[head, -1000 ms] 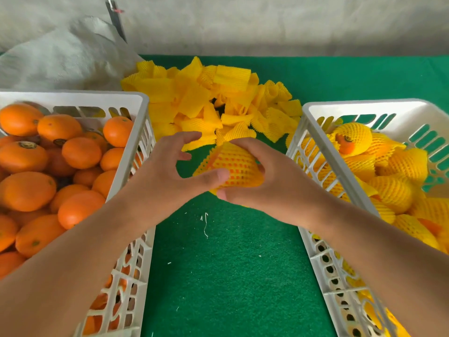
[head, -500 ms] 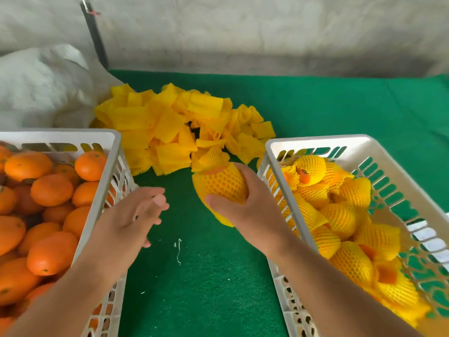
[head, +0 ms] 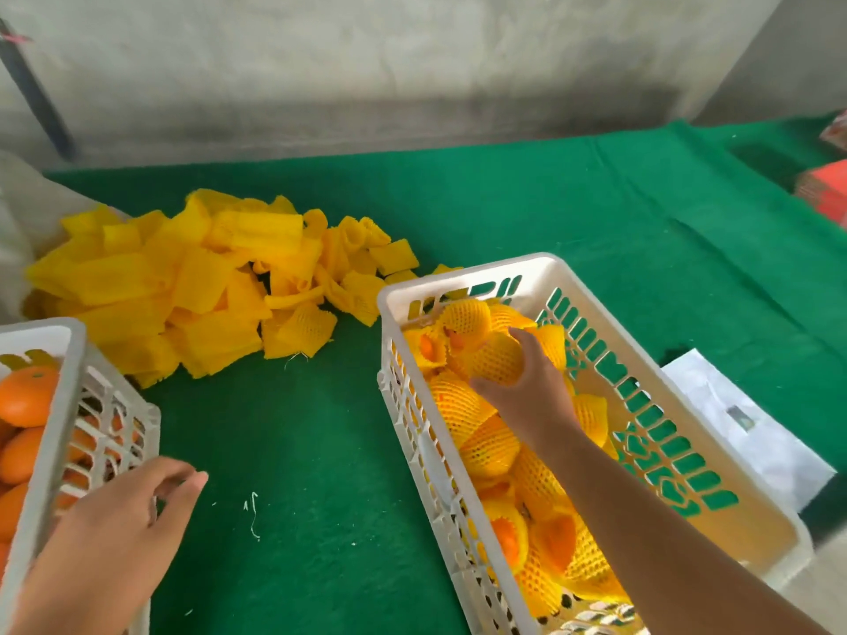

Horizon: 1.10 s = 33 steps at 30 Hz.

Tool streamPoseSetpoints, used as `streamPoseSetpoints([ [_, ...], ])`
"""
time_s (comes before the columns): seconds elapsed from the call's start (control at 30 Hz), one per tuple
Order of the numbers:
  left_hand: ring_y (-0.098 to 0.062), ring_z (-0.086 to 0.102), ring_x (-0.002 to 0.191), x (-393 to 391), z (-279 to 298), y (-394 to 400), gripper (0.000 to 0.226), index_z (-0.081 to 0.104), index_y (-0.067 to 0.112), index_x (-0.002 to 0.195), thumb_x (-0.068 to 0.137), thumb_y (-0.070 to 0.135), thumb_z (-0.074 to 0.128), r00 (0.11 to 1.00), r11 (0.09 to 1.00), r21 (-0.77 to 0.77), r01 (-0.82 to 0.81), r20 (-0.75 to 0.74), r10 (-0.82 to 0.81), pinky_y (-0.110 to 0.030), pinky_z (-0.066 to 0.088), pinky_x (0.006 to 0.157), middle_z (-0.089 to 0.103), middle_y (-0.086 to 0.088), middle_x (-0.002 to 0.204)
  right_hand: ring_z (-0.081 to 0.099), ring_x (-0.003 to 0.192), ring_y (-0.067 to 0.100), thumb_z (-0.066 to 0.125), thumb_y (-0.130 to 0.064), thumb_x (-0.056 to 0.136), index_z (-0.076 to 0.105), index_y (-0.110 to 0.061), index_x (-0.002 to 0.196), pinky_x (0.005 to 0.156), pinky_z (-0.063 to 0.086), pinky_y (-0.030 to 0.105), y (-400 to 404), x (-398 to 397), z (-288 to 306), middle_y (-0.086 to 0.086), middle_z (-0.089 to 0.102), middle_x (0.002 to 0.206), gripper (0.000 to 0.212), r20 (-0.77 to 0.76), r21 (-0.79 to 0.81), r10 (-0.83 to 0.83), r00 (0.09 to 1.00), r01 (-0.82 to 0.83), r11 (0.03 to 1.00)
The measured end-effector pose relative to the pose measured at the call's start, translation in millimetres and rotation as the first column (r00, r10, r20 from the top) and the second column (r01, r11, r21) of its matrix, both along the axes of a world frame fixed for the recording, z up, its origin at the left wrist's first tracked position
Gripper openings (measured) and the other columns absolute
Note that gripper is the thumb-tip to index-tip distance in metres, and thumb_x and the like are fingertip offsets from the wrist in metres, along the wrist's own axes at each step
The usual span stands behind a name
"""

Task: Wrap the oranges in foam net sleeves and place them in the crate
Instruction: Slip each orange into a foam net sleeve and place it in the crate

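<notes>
Carried over from above the green cloth, the wrapped orange [head: 497,362] now sits inside the right-hand white crate [head: 463,279], on top of the other netted oranges [head: 490,446] near its far end. Fingers of the right hand [head: 534,391] curl round it from above. Off to the side, the left hand [head: 123,529] has drawn back beside the left crate [head: 68,359] of bare oranges [head: 27,396], fingers loosely bent and holding nothing. A heap of yellow foam net sleeves [head: 201,286] lies on the green cloth [head: 321,451] behind both crates.
</notes>
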<state>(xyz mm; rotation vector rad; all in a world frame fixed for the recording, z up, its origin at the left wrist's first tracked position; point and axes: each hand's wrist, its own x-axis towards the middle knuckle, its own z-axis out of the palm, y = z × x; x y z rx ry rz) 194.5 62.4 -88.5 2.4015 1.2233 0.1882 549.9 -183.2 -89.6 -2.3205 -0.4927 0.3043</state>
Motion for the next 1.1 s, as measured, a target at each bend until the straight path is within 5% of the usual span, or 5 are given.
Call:
streamPoseSetpoints([
  [0.33, -0.002, 0.061, 0.061, 8, 19, -23, 0.020, 0.072, 0.025, 0.110, 0.101, 0.039, 0.060, 0.992, 0.997, -0.027, 0.073, 0.102, -0.070, -0.023, 0.046, 0.055, 0.063, 0.016, 0.070, 0.040, 0.151, 0.030, 0.083, -0.040, 0.089, 0.024, -0.031, 0.165, 0.112, 0.047, 0.046, 9, -9, 4, 0.002, 0.036, 0.168, 0.096, 0.093, -0.204, 0.068, 0.993, -0.048, 0.978],
  [0.53, -0.005, 0.065, 0.085, -81, 25, -9, 0.026, 0.061, 0.038, 0.125, 0.098, 0.038, 0.060, 0.956, 0.993, 0.121, -0.009, 0.292, -0.027, -0.036, 0.062, 0.068, 0.060, 0.020, 0.105, 0.042, 0.150, 0.028, 0.074, -0.039, 0.097, 0.037, -0.026, 0.161, 0.116, 0.043, 0.046, 2, -54, 51, 0.003, 0.042, 0.165, 0.076, 0.122, -0.118, -0.055, 0.991, 0.070, 0.991],
  [0.73, -0.035, 0.045, 0.138, -159, -17, 32, 0.049, 0.052, 0.028, 0.145, 0.100, 0.045, 0.058, 0.970, 0.985, 0.122, -0.120, -0.199, 0.143, -0.059, 0.043, 0.112, 0.052, -0.010, 0.148, 0.061, 0.127, 0.032, 0.066, -0.050, 0.099, 0.047, -0.029, 0.154, 0.098, 0.055, 0.047, 22, -114, 54, 0.006, 0.058, 0.150, 0.062, 0.095, -0.157, 0.047, 0.994, -0.032, 0.987],
  [0.9, -0.028, 0.035, 0.151, -186, -25, 31, 0.084, 0.018, 0.034, 0.165, 0.097, 0.061, 0.059, 0.952, 0.995, 0.049, -0.087, -0.291, 0.097, -0.053, 0.036, 0.119, 0.039, -0.002, 0.162, 0.052, 0.137, 0.037, 0.069, -0.042, 0.099, 0.043, -0.024, 0.158, 0.104, 0.049, 0.050, 50, -145, 38, 0.012, 0.051, 0.154, 0.066, 0.123, -0.235, 0.128, 0.984, -0.096, 0.967],
  [1.1, -0.028, 0.039, 0.145, -176, -13, 41, 0.075, 0.033, 0.027, 0.158, 0.096, 0.057, 0.064, 0.951, 0.989, 0.107, -0.107, -0.279, 0.133, -0.054, 0.041, 0.112, 0.043, -0.001, 0.155, 0.060, 0.124, 0.042, 0.067, -0.048, 0.098, 0.042, -0.026, 0.157, 0.087, 0.060, 0.057, 64, -154, 35, 0.013, 0.052, 0.150, 0.068, 0.178, -0.315, 0.111, 0.978, -0.050, 0.948],
])
